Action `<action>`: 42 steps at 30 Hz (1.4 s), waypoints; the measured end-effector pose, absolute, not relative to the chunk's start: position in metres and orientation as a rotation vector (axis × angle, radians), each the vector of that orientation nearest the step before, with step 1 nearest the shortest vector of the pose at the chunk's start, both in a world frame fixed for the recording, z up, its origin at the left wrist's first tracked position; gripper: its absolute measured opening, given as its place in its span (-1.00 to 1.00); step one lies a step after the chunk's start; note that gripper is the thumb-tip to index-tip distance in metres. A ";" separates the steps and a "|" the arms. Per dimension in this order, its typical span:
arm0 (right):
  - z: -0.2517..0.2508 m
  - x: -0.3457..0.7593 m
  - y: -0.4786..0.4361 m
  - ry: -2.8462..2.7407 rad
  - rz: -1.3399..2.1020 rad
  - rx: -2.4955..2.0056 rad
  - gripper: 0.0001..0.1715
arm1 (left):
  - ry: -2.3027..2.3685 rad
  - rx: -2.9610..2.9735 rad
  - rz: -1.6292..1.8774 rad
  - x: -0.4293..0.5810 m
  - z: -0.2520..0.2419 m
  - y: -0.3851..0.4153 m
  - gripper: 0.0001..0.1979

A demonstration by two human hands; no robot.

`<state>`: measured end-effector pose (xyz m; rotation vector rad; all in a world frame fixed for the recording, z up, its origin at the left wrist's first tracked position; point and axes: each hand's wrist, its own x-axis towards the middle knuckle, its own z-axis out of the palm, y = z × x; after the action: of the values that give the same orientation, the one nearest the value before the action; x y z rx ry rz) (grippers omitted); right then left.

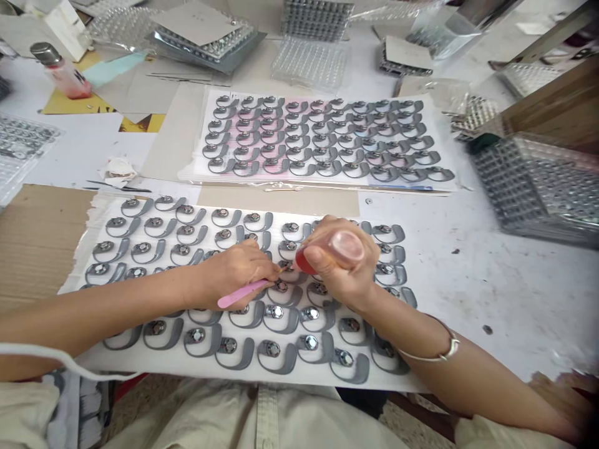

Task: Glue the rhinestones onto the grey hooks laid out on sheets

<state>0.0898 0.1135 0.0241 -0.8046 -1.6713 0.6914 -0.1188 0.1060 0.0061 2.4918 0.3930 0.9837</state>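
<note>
From my end I watch both hands working over the white sheet (pixel 173 365), with its rows of grey rings. The ring (pixel 286 266) that counts lies between them: just right of the left fingertips, and left of the right hand (pixel 353 284). The left hand (pixel 246 269) is the nearer one, its fingers pinched close on a pink stick (pixel 243 293). The stick's long axis runs from the lower left up to the right, its thin tip at the ring. The right hand is wrapped around a red bottle (pixel 344 245), thumb along its side. The bottle is tipped over, base up and to the right, nose slanting down and left toward that same ring. I judge that everything turns on this meeting of the two axes (I cannot tell whether nose, tip and ring touch; they crowd together too tightly). Another ring lies just below on the same sheet, so as I read it there is little room to stray. A second sheet (pixel 196 168) of rings lies beyond a strip of card (pixel 322 202), well apart from both hands.
</note>
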 end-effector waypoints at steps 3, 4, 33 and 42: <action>0.034 0.097 0.125 -1.511 0.753 -0.893 -0.68 | 0.401 2.474 1.014 -0.118 0.005 0.106 -0.89; 0.039 0.101 0.132 -1.445 0.766 -0.921 -0.63 | 0.400 2.475 1.029 -0.118 0.005 0.105 -0.90; 0.044 0.099 0.171 -1.263 1.165 -1.067 -0.54 | 0.582 2.840 1.136 -0.102 0.005 0.112 -0.88; 0.023 0.096 0.158 -1.435 0.951 -1.046 -0.55 | 0.617 2.955 0.986 -0.102 0.014 0.108 -0.78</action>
<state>0.0963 0.1583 0.0227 -1.0458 -1.4346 0.9513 -0.1015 0.1083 0.0136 2.9550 0.6165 0.9864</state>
